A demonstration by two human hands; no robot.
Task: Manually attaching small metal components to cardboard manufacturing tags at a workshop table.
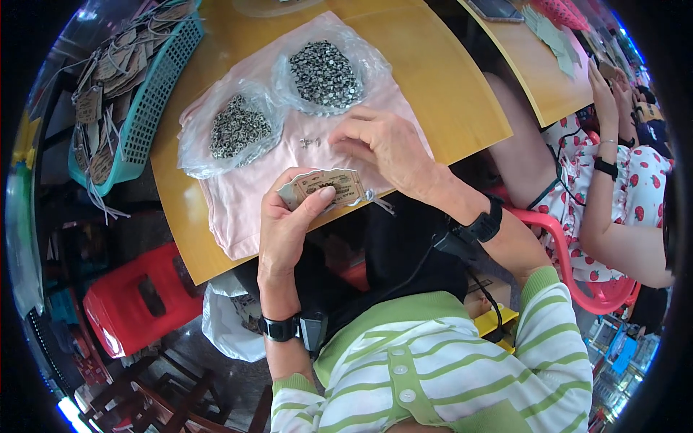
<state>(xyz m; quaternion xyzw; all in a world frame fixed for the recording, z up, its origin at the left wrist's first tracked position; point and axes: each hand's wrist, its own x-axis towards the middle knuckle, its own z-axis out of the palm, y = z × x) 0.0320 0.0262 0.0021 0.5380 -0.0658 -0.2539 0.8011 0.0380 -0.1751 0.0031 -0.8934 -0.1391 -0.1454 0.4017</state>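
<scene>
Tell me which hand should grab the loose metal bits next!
Probably the right hand: it's just beside the loose metal bits on the pink cloth, while the left hand holds the paper tag.

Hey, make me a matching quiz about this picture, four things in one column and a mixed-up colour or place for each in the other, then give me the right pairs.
Things:
1. basket
2. tag
3. stool
4. cloth

Colours and places:
A. pink, spread on the table
B. teal, left of the table
C. gripped in the left hand
D. red, with a slot in it

Right pairs: 1-B, 2-C, 3-D, 4-A.
</scene>
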